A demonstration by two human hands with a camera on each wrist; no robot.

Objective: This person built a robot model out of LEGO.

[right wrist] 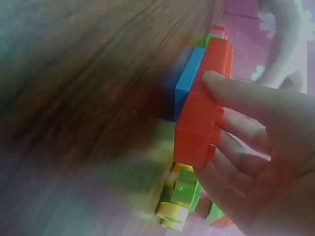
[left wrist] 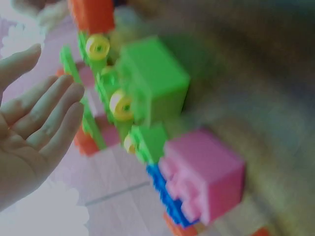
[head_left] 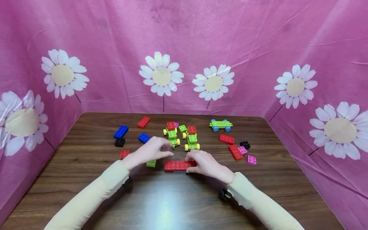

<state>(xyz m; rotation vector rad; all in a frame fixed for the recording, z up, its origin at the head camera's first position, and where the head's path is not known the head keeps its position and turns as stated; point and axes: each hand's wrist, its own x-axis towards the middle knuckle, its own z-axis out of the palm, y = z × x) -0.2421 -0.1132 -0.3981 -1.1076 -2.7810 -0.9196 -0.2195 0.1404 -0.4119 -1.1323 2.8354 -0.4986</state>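
Two red bricks (head_left: 173,165) lie end to end over a blue brick (right wrist: 189,81), which shows beneath them in the right wrist view. My right hand (head_left: 204,163) pinches the right end of this row between thumb and fingers. My left hand (head_left: 155,149) hovers left of the row with fingers extended and nothing held; its palm (left wrist: 29,132) shows in the left wrist view. Below the left hand lies a lime green brick (head_left: 151,163). Behind the hands stand two small wheeled builds, a left one (head_left: 172,135) and a right one (head_left: 192,139), with yellow wheels and red tops.
At the back right stands a green wheeled base (head_left: 220,124) with blue wheels. Red (head_left: 235,152), pink (head_left: 251,160) and black (head_left: 245,144) bricks lie at the right. Blue (head_left: 121,131), black (head_left: 119,142) and red (head_left: 143,122) bricks lie at the left. A pink flowered cloth (head_left: 184,38) hangs behind the table.
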